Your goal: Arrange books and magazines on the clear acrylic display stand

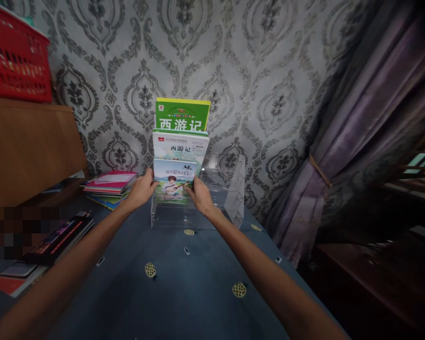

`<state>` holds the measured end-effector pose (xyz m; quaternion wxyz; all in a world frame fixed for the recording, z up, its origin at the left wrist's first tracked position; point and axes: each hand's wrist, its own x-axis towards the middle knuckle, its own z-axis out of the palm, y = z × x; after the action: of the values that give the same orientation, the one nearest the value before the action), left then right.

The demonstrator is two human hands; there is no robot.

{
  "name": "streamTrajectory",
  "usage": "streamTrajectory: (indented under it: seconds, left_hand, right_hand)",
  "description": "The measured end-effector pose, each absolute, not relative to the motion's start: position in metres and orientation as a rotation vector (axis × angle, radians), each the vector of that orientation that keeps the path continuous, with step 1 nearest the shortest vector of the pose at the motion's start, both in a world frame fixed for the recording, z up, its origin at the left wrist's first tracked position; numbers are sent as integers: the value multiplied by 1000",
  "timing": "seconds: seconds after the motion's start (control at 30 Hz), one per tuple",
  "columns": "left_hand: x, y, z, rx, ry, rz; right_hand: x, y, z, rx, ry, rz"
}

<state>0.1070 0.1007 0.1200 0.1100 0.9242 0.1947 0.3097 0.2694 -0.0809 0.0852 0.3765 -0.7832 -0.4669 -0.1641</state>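
Note:
Both hands grip a small book [173, 182] with a cartoon figure on its cover, one at each side edge. My left hand [143, 189] is closed on its left edge, and my right hand [200, 194] pinches the right edge. The book is upright at the front left of a clear tiered rack [230, 189]. Directly behind it stands a white-covered book [180, 147], and farther back rises a taller green book [182, 113] with a yellow edge. Whether the held book's bottom rests on the rack I cannot tell.
On the left, a stack of books [111, 182] lies by the wall, with more books [56, 241] nearer me. A red basket [17, 56] sits on a brown wooden cabinet [35, 146]. A purple curtain [326, 137] hangs at right. Blue patterned cloth [184, 293] covers the table.

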Motion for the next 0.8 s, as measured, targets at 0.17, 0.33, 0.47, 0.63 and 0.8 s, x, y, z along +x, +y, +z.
streamTrajectory:
  seconds: [0.17,0.33,0.47,0.63,0.8]
  left_hand:
    - [110,103,121,2718,629,930]
    - [113,98,123,2736,681,951]
    - [110,84,126,2755,818,861]
    - [103,69,134,2915,825,1031]
    - [102,67,146,3097,758,935]
  right_hand:
    - [255,-77,89,-2122,-1005,-454]
    - [250,-77,87,-2200,-880,-401]
    - [251,-80,85,-2194,-932,-424]
    - [252,-83,81,-2163,-1015,-485]
    - [254,-83,75,-2146,-1062,-549]
